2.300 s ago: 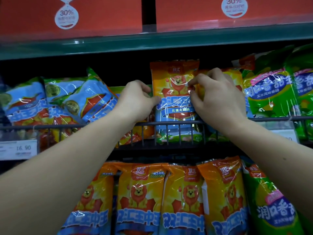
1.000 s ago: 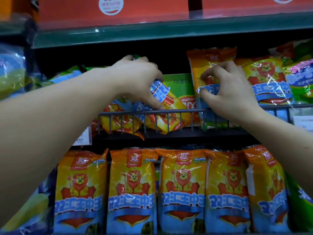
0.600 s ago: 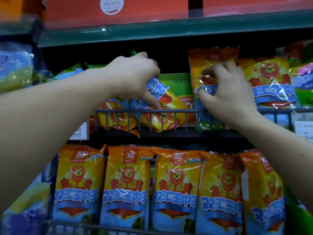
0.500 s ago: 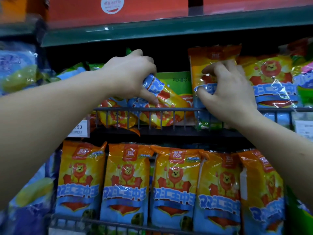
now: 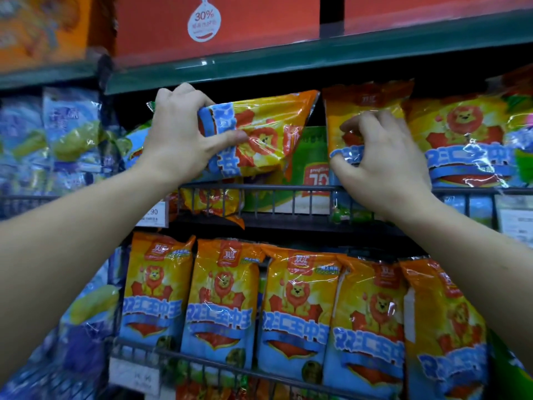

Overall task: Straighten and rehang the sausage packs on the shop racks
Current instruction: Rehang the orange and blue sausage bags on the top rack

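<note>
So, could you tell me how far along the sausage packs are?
Done: the lower row stands upright. In hand: the left hand grips a sideways pack; the right hand holds an upright pack. Left: righting the sideways pack and the slumped pack behind the rail.

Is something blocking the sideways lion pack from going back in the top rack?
Maybe. A slumped pack lies in the rack below the sideways pack in the left hand, and a green box stands at the back.
</note>
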The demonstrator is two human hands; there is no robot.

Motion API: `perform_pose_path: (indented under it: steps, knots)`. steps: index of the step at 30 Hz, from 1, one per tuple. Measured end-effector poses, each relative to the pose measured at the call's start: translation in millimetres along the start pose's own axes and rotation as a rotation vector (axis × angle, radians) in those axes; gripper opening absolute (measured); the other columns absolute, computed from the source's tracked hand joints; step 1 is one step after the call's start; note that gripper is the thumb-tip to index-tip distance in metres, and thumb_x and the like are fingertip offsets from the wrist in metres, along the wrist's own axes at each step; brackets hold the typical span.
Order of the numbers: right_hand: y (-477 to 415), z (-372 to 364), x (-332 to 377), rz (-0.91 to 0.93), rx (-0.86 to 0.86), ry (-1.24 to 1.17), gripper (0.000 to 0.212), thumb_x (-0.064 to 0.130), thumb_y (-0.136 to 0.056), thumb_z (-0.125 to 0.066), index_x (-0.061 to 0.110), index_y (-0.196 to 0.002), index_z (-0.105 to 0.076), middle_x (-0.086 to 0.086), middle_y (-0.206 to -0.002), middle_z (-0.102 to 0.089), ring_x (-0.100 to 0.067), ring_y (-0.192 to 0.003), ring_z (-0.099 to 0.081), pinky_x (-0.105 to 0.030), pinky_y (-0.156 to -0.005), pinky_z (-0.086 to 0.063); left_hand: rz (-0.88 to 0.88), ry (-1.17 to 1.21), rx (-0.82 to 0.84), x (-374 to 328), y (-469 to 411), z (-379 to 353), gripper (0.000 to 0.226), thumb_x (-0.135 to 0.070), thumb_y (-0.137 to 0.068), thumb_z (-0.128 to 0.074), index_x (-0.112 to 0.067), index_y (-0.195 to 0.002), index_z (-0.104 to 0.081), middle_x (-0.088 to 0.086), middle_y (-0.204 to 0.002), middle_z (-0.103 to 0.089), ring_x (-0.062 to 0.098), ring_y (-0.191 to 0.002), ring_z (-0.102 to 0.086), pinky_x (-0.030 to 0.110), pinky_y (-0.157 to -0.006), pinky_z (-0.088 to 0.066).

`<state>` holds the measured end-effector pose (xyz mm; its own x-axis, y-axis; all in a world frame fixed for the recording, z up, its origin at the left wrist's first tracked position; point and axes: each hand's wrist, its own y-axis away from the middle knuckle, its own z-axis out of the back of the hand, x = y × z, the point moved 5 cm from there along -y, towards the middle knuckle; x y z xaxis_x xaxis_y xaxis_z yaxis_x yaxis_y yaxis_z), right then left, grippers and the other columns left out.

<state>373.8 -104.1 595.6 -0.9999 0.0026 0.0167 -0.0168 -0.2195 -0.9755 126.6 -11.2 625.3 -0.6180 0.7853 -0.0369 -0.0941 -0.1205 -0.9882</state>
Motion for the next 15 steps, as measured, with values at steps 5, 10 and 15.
perform_pose_path:
  steps: [5,10,15]
  knots:
    - [4.3,9.5,4.5,0.006,-0.033,-0.142,0.047,0.039,-0.089,-0.064,0.014,-0.128,-0.054,-0.004,-0.122,-0.059,-0.023,-0.115,-0.052,-0.037,-0.091,-0.043,0.094,0.106,-0.112,-2.2,2.9,12.5,0.046,-0.055,-0.077,-0.074,-0.013,-0.087,-0.059,0.003,-0.094,-0.049,0.026,-0.095,-0.048,0.028,-0.077,-0.03]
    - [9.4,12.6,17.2,-0.096,0.042,-0.504,0.063,0.046,-0.085,-0.072,0.015,-0.134,-0.048,0.004,-0.118,-0.061,-0.012,-0.107,-0.06,-0.033,-0.092,-0.053,0.161,0.275,-0.157,-6.9,4.6,10.9,0.047,-0.054,-0.078,-0.074,-0.011,-0.09,-0.059,0.006,-0.096,-0.053,0.029,-0.095,-0.055,0.035,-0.079,-0.043]
    - [0.0,3.0,46.8,-0.307,0.139,-0.887,0.086,0.066,-0.061,-0.074,0.021,-0.13,-0.05,0.01,-0.114,-0.065,-0.004,-0.099,-0.067,-0.027,-0.083,-0.059,0.126,0.394,-0.152,-16.4,2.3,6.5,0.044,-0.056,-0.076,-0.075,-0.017,-0.089,-0.058,0.0,-0.092,-0.052,0.027,-0.093,-0.056,0.033,-0.078,-0.043]
